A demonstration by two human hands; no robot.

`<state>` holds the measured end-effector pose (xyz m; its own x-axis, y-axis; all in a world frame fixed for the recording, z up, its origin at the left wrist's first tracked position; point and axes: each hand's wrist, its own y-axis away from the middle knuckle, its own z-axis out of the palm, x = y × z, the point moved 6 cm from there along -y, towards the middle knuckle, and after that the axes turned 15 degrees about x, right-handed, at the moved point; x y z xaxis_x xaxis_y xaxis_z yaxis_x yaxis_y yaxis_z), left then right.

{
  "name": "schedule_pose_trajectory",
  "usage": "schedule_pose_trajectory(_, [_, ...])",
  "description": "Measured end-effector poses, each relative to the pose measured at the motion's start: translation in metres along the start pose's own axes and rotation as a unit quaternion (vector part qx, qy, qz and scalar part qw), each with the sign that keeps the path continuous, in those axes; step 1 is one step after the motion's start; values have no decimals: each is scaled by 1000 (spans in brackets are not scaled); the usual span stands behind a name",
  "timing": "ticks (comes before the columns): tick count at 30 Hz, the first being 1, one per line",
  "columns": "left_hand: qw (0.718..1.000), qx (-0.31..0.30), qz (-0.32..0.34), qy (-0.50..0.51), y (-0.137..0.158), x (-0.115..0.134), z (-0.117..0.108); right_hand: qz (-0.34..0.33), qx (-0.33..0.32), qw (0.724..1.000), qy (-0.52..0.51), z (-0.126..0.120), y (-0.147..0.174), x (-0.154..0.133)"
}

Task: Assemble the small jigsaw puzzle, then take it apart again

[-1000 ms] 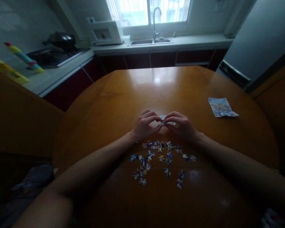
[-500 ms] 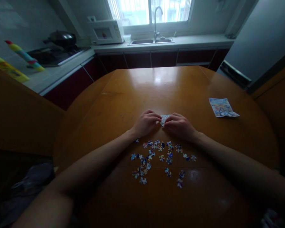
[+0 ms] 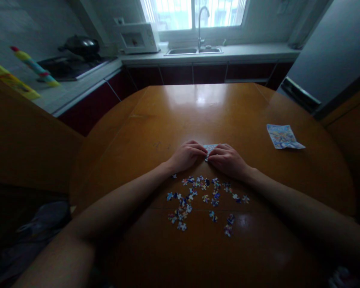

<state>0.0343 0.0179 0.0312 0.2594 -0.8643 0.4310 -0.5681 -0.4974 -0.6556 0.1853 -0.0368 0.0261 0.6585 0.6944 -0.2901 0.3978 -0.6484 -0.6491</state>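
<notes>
A small joined part of a jigsaw puzzle (image 3: 210,147), pale blue and white, lies on the table between my hands, its sides covered by my fingers. My left hand (image 3: 187,157) grips it at the left with bent fingers. From the other side my right hand (image 3: 228,161) has thumb and fingers closed on its right and near edges. The fingertips almost meet at the near edge, and single pieces there are too small to make out. Closer to me, several loose jigsaw pieces (image 3: 183,210) lie scattered between my forearms.
A creased picture sheet (image 3: 283,137) lies to the right on the brown wooden table (image 3: 192,116). Beyond the table's far edge stands a counter with a sink (image 3: 183,51), a microwave (image 3: 138,39) and a stove with a black pan (image 3: 82,46). A fridge (image 3: 327,56) is at the right.
The view has shifted slightly. My left fingers have come a little closer to the right hand at the puzzle's near edge; the loose pieces lie as before.
</notes>
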Motion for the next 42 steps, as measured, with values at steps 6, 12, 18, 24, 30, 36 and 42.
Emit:
schedule_pose_trajectory(6, [1000, -6, -4, 5, 1, -1, 2, -13, -6, 1000, 22, 0, -1, -2])
schedule_pose_trajectory(12, [1000, -11, -1, 9, 1, 0, 2, -1, -7, 1000, 14, -3, -2, -7])
schedule_pose_trajectory(18, [1000, 2, 4, 7, 0, 7, -4, 93, 128, 987, -12, -21, -3, 10])
schedule_pose_trajectory(24, [999, -1, 35, -9, 2, 9, -4, 158, 171, 973, 8, -24, 4, 29])
schedule_pose_trajectory(30, [997, -30, 61, -31, 3, 11, -1, 172, 141, 975, 11, -17, 5, 30])
schedule_pose_trajectory(36, [996, -30, 58, -56, 2, 12, -3, 176, 99, 979, 18, -12, 6, 29])
schedule_pose_trajectory(42, [995, -29, 60, -70, 3, 9, -3, 174, 89, 980, 26, -10, 7, 29])
